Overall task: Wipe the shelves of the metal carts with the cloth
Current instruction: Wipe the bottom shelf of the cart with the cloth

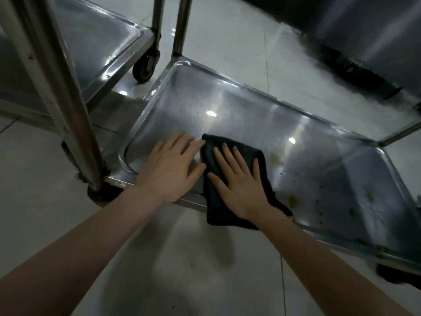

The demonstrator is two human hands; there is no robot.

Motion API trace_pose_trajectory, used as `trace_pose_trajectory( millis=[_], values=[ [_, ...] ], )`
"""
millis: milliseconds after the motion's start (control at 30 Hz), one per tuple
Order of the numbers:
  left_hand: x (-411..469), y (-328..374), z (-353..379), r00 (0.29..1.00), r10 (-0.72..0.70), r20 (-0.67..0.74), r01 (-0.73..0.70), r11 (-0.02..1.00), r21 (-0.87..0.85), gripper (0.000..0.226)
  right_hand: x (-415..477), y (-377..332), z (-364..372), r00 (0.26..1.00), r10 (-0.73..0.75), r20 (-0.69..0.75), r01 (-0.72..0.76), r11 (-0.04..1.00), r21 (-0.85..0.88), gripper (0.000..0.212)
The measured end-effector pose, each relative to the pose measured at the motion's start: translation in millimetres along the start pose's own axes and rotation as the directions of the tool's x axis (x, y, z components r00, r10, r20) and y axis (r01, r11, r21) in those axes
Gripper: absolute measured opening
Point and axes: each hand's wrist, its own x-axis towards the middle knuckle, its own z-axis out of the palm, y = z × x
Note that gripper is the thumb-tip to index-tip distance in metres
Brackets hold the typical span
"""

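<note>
A dark folded cloth (pixel 215 210) lies on the low shelf (pixel 250 115) of a metal cart and hangs over its near rim. My right hand (pixel 238 179) rests flat on the cloth, fingers spread. My left hand (pixel 173 169) lies flat on the bare shelf just left of the cloth, its fingertips touching the cloth's edge. Yellowish stains (pixel 293 200) dot the shelf to the right of the cloth.
A second metal cart's shelf (pixel 95 42) stands at the upper left with a black caster wheel (pixel 144 67). Upright cart posts (pixel 68 106) rise at the left, others (pixel 182 26) at the top. A dark steel unit (pixel 364 30) fills the upper right. Pale floor tiles (pixel 159 258) lie below.
</note>
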Motion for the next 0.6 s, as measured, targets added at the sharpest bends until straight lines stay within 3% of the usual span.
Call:
trace_pose_trajectory(
  millis=[67,200,267,400,500,600],
  values=[
    [-0.1,-3.4,2.1,1.0,0.008,0.003,-0.008,1.0,0.019,0.055,45.9,14.8,-8.7,0.992,0.126,-0.007,-0.126,0.992,-0.017,0.065],
    [0.1,-5.4,5.0,0.998,0.029,0.055,-0.032,0.998,0.058,0.055,114.0,32.5,-19.5,0.907,0.418,0.047,-0.421,0.905,0.066,0.065],
    [-0.2,-4.4,4.9,0.999,0.039,0.034,-0.041,0.997,0.06,0.05,106.4,24.2,-19.3,0.923,0.381,0.052,-0.383,0.923,0.037,0.064],
    [-5.1,-0.3,-0.9,0.998,0.058,0.022,-0.059,0.996,0.071,0.046,16.1,6.7,-13.6,0.987,0.156,0.041,-0.154,0.987,-0.042,0.063],
    [-6.1,1.2,-0.9,0.995,0.078,0.058,-0.082,0.994,0.078,0.047,-35.6,-5.4,-10.3,0.991,0.112,0.068,-0.112,0.994,-0.012,0.059],
    [-3.7,-0.1,0.2,0.995,0.085,0.06,-0.091,0.992,0.089,0.046,-16.4,6.5,-9.7,0.994,0.102,0.029,-0.101,0.995,-0.013,0.062]
  ],
)
